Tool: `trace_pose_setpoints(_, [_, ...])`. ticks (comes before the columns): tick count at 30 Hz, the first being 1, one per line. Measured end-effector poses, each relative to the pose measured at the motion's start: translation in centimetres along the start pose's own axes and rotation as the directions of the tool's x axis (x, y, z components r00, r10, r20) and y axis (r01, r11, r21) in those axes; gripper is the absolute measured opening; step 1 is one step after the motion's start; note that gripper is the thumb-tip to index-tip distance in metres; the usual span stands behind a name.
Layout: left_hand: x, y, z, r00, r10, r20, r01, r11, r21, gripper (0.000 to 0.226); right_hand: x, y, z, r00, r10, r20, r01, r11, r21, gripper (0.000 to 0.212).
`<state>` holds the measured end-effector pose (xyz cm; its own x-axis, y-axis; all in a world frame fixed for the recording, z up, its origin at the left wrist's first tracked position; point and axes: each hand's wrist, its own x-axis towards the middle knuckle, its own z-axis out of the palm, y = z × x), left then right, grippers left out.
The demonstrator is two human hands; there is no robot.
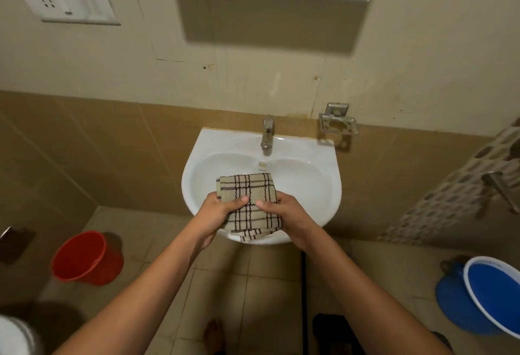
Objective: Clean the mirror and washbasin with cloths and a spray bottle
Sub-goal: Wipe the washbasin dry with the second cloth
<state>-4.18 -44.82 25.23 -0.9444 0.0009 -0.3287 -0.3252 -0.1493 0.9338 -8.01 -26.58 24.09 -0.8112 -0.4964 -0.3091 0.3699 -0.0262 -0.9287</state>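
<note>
beige checked folded cloth [249, 202], lower centre over white ceramic washbasin [315, 174] | left hand [222, 211] and right hand [284, 212] fingers pinch near edge | likely soft, light, floppy; best gripped at folded edges

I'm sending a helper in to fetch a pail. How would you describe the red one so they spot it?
Start at the white washbasin on the tiled wall and look down to the floor on its left. The red bucket stands there, open top showing. The only other pail, the blue bucket, sits on the floor at the far right.
</note>
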Motion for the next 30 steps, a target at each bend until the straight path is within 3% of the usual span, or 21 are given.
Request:
trace_pose_setpoints(5, [0.2, 1.4, -1.3, 0.997, -0.031, 0.067, 0.029, 0.999, 0.040, 0.037, 0.5, -1.2, -0.2, 0.999, 0.034, 0.009, -0.033, 0.989, -0.142, 0.040])
trace_pose_setpoints(9, [0.4, 2.4, -2.8, 0.979, -0.052, 0.195, 0.040, 0.997, 0.060, 0.044, 0.7, -1.3, 0.1, 0.999, 0.034, -0.013, -0.034, 0.997, -0.070, 0.039])
trace_pose_setpoints(14, [1.8, 3.1, -4.5, 0.976, -0.045, 0.212, 0.041, 0.999, 0.024, 0.045, 1.7, -1.8, 1.5, 0.998, 0.046, -0.046, -0.044, 0.998, 0.047, 0.035])
trace_pose_setpoints(24, [6.0, 5.8, -7.4, 0.969, 0.034, 0.243, -0.011, 0.996, -0.093, 0.040, 4.5, -4.3, 5.0, 0.950, -0.112, -0.292, 0.152, 0.982, 0.116, 0.033])
trace_pose_setpoints(28, [7.0, 7.0, -7.4, 0.931, 0.068, 0.360, -0.032, 0.994, -0.105, 0.041, 3.9, -5.0, 5.5, 0.891, -0.196, -0.409, 0.210, 0.978, -0.010, 0.033])
trace_pose_setpoints(30, [7.6, 7.1, -7.6, 0.862, 0.061, 0.503, 0.017, 0.989, -0.149, 0.043, 3.1, -5.0, 5.1, 0.853, -0.251, -0.458, 0.234, 0.968, -0.095, 0.035])
